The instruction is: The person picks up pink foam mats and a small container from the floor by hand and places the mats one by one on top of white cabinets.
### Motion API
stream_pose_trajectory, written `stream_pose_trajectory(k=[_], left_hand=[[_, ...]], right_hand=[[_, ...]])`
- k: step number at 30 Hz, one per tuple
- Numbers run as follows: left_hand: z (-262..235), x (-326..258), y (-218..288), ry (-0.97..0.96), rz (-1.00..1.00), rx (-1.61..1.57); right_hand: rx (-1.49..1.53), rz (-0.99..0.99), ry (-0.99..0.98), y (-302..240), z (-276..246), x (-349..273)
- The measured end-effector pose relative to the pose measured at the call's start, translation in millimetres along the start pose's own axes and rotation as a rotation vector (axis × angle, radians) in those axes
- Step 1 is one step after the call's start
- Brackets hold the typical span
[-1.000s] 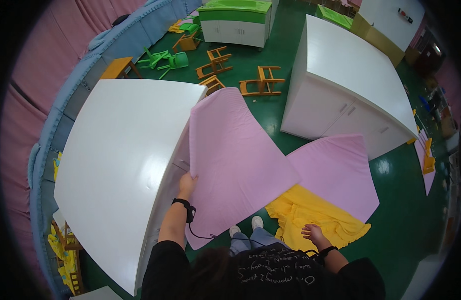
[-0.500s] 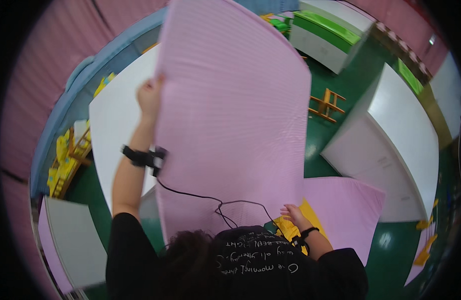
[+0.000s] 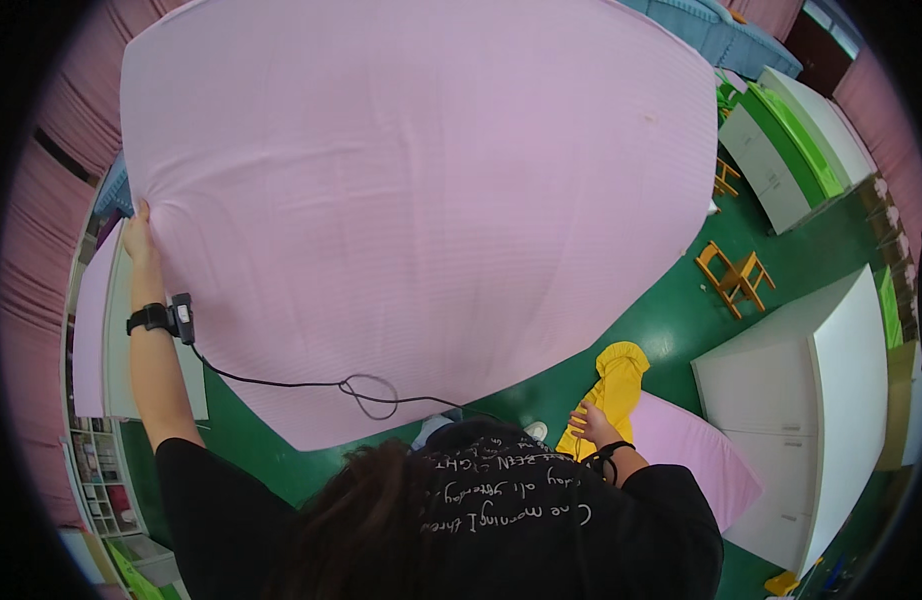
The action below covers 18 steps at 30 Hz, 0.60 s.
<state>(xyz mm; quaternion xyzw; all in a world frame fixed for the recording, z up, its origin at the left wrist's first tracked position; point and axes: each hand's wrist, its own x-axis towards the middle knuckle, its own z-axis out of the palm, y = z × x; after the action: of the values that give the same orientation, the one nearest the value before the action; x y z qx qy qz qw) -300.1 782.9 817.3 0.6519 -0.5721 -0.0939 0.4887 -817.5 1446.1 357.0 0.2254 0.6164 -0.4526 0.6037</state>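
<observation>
A large pink fabric-covered mat (image 3: 431, 200) fills the upper middle of the head view, in front of me. My left hand (image 3: 139, 235) is closed on its left edge, and creases fan out from the grip. Low on the right, my right hand (image 3: 593, 428) is partly spread, fingers loosely bent, with nothing plainly held. It overlaps a crumpled yellow cloth (image 3: 619, 375) in the view; whether it touches the cloth I cannot tell. A smaller pink mat (image 3: 686, 455) lies just to the right of that hand.
White cabinets (image 3: 766, 390) stand at the right, and a green-and-white unit (image 3: 781, 160) is farther back. A small wooden chair (image 3: 736, 278) lies tipped on the green floor (image 3: 651, 325). A dark cable (image 3: 281, 382) trails from my left wrist. Shelves (image 3: 101, 470) line the lower left.
The large pink mat has swung left and spread across the view, with my left hand still gripping its edge. My right hand has stayed low beside the yellow cloth. My view has turned left.
</observation>
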Motion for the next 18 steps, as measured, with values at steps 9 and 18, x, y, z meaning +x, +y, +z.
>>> stream_pose_trajectory(k=[9, 18], left_hand=[[93, 18, -146, -0.174, -0.152, -0.275], [95, 8, -183, -0.233, 0.001, -0.200]], right_hand=[[-0.492, -1.214, 0.397, -160, 226, -9], [-0.457, -1.254, 0.469, -124, 263, 10]])
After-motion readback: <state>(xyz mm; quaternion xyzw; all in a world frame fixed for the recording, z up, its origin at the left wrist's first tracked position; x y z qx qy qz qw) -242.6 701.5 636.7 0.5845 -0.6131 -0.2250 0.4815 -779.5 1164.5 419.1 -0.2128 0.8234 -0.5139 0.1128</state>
